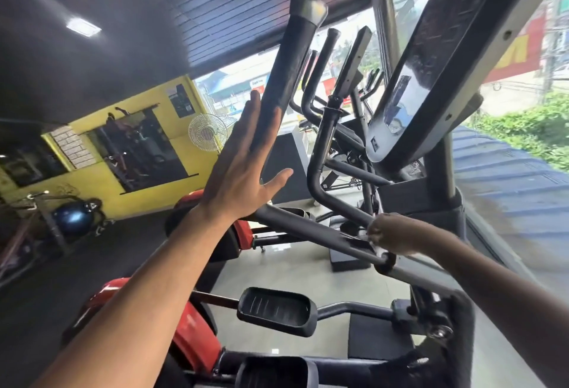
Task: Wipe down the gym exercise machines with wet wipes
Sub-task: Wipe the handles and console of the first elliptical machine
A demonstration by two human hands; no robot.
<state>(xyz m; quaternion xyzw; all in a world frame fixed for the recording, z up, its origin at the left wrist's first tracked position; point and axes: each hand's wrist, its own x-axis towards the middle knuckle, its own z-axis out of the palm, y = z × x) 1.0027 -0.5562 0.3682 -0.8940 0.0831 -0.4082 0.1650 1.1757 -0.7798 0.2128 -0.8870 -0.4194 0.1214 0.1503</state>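
While the black foot pedal (277,310) sits nearest, low in view, the right hand (392,235) above it curls round a white wet wipe (376,241), pressing it on the elliptical's lower arm bar (308,227). Left hand (238,172) lies flat, fingers straight, against the upright padded handle (286,80). Beyond: console (431,64), a fan (207,132), yellow wall (101,178).

left arm stretched forward and up, left hand (240,169) flat, fingers straight and together, thumb splayed out to the side, right arm extended forward and lower, right hand (392,233) curled in a fist-like grip, knuckles facing camera
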